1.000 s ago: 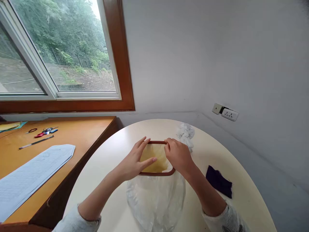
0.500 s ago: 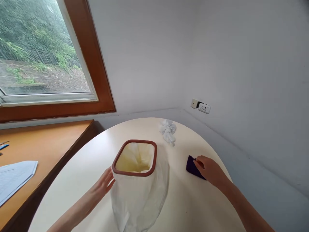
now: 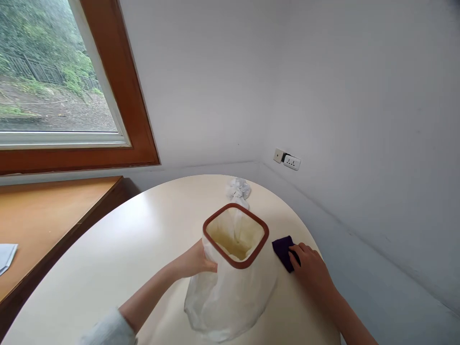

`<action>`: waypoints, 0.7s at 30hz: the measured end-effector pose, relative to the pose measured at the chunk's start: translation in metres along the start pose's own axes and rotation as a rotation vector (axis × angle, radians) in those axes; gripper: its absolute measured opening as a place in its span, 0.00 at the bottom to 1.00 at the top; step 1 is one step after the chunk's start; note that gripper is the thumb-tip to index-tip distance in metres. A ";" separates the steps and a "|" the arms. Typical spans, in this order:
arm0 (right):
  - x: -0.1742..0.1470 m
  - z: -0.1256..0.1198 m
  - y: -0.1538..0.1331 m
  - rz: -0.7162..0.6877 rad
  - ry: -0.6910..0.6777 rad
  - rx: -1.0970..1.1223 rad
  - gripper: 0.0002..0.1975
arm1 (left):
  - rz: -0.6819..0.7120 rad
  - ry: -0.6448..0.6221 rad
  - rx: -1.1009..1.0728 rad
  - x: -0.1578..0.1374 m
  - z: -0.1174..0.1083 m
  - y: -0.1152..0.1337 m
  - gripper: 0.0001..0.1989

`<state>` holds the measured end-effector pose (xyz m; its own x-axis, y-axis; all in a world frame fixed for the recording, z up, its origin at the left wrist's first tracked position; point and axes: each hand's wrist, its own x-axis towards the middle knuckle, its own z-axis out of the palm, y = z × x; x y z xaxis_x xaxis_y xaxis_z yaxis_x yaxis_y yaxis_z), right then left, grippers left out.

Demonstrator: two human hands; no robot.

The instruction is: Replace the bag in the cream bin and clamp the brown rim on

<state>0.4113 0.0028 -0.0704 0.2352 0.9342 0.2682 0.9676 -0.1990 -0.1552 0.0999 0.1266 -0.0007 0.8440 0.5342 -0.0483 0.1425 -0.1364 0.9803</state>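
Note:
A trash bin with a brown rim [image 3: 241,264] stands on the round table, its pale yellowish inside facing up. A translucent white bag [image 3: 233,306] lines it and hangs loosely down the outside. My left hand [image 3: 194,260] grips the bin's left side, thumb in front and the other fingers hidden behind the bag. To the right of the bin lies a folded dark purple cloth [image 3: 282,251]. The fingers of my right hand [image 3: 309,265] are curled and closed on its right edge, pressing it on the tabletop.
A knotted white plastic bag [image 3: 239,190] lies behind the bin on the round cream table [image 3: 143,235]. At left is a wooden desk [image 3: 53,206] with paper [image 3: 6,256] on it, below a window. A socket [image 3: 292,162] is on the right wall.
My left hand has taken a firmer hold of the bin, which has turned and shifted right. My right hand stays on the cloth, which has rotated slightly. The view has swung a little right.

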 end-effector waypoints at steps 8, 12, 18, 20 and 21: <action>-0.026 0.003 0.014 -0.124 0.163 -0.130 0.18 | 0.012 0.414 0.329 0.027 0.025 -0.007 0.48; -0.041 0.010 0.025 -0.232 0.063 -0.124 0.23 | 0.067 0.695 0.523 -0.002 0.068 -0.017 0.44; -0.058 0.010 0.035 -0.253 0.110 -0.097 0.23 | -0.024 0.570 0.427 -0.005 0.118 -0.024 0.48; -0.063 0.010 0.037 -0.263 0.112 -0.050 0.22 | -0.075 0.600 0.371 0.012 0.118 -0.024 0.50; -0.066 0.010 0.037 -0.261 0.109 -0.021 0.21 | -0.075 0.622 0.354 0.021 0.117 -0.023 0.49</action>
<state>0.4308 -0.0633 -0.1036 -0.0147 0.9177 0.3969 0.9982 0.0367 -0.0478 0.1751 0.0438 -0.0471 0.3893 0.9147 0.1080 0.4371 -0.2867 0.8525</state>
